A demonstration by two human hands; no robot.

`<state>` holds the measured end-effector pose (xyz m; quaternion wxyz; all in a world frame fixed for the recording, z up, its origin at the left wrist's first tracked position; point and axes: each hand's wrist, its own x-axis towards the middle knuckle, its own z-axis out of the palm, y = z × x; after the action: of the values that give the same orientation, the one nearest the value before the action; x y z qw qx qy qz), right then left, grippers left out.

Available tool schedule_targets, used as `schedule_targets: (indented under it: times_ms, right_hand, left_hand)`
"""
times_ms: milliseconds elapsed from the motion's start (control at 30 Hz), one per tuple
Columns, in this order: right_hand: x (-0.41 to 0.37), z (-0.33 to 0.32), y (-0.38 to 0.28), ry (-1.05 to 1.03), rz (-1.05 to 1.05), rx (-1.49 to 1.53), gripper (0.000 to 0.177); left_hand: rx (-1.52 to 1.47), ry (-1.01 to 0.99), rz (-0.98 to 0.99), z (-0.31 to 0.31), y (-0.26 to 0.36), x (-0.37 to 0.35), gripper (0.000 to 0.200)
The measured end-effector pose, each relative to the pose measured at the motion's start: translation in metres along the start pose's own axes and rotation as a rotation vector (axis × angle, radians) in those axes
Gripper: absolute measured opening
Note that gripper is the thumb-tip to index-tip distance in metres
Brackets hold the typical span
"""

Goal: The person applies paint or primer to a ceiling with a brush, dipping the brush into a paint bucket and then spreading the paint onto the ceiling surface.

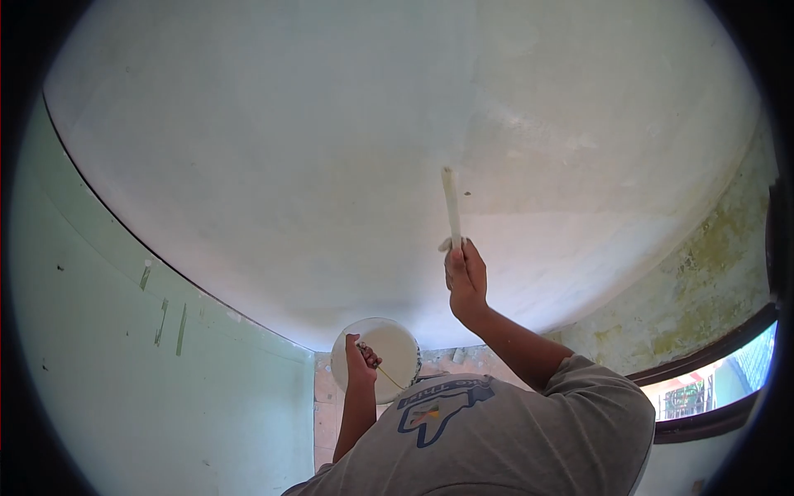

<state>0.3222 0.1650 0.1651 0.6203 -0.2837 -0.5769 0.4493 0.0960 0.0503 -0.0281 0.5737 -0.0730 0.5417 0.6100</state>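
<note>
The right hand (466,277), just right of the frame's centre, is closed in a firm grip around the lower end of a long, narrow white tool caked in paint (451,207), which looks like a brush seen edge-on. The tool rises straight from the fist, so its long axis runs nearly vertical in the picture with a slight lean to the left. Its far tip sits against, or just short of, the broad white painted surface (289,165) that fills the upper half of the frame; I cannot tell whether they touch. The right arm is stretched up and out from the sleeve of a grey T-shirt with a blue printed logo (513,430) at the bottom right, with the wrist straight and in line with the tool. This hand is the one on the tool. The left hand (360,360) is well apart from it, lower and to the left, near the bottom centre. It is clenched at the edge of a round white paint pail (395,343), apparently around the pail's thin handle, with the forearm upright beneath it. The pail lies below and to the left of the tool, between the two arms. A dark curved seam separates the white surface from a pale green wall with a few scuff marks (107,372) at the lower left. A blotchy, moss-stained wall (711,264) occupies the right edge, above a dark-framed window (711,388) in the lower right corner.
</note>
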Motion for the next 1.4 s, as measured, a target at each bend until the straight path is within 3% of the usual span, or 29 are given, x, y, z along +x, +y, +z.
schedule_targets:
  times_ms: [200,367,433,567,667,733,800,867,1000,1133,1333,1400]
  right_hand:
    - [0.015,0.006,0.038,0.028,0.157,0.004,0.028]
    - [-0.042,-0.009,0.064,0.024,0.464,0.071,0.027]
    - [-0.050,-0.009,0.044,0.035,0.536,0.265,0.028]
    - [-0.006,-0.009,-0.003,-0.036,0.396,0.287,0.029]
    - [0.019,-0.004,-0.010,-0.093,0.256,0.149,0.027]
    - [0.026,-0.001,0.014,-0.001,0.097,-0.120,0.024]
    - [0.011,-0.004,0.025,0.015,0.147,-0.094,0.021]
    - [-0.008,-0.014,0.031,0.006,0.413,-0.004,0.022]
    - [-0.032,-0.023,0.022,0.006,0.402,0.062,0.025]
    - [0.005,-0.017,-0.013,0.021,0.019,-0.010,0.026]
    - [0.010,-0.016,0.032,0.085,0.096,-0.106,0.024]
    - [-0.008,-0.024,0.049,0.077,0.224,-0.147,0.023]
  left_hand:
    - [0.037,-0.034,-0.011,0.002,0.002,0.002,0.038]
    - [0.039,-0.005,0.004,0.003,0.002,-0.005,0.040]
    - [0.034,0.001,0.001,0.004,0.002,-0.001,0.040]
    - [0.035,-0.011,0.003,0.001,0.001,0.006,0.039]
    - [0.026,-0.030,0.005,0.003,0.001,0.006,0.040]
    - [0.013,-0.034,0.008,0.007,0.000,0.002,0.041]
    - [0.004,-0.027,0.022,0.008,0.005,0.003,0.041]
    - [-0.027,-0.002,0.024,0.005,0.001,0.004,0.044]
    - [-0.020,0.016,0.039,0.010,0.003,-0.003,0.045]
    - [-0.015,0.028,0.030,0.009,0.002,-0.001,0.047]
    - [0.003,-0.001,0.026,0.006,0.002,-0.001,0.048]
    - [0.006,0.007,0.028,0.010,0.004,0.002,0.049]
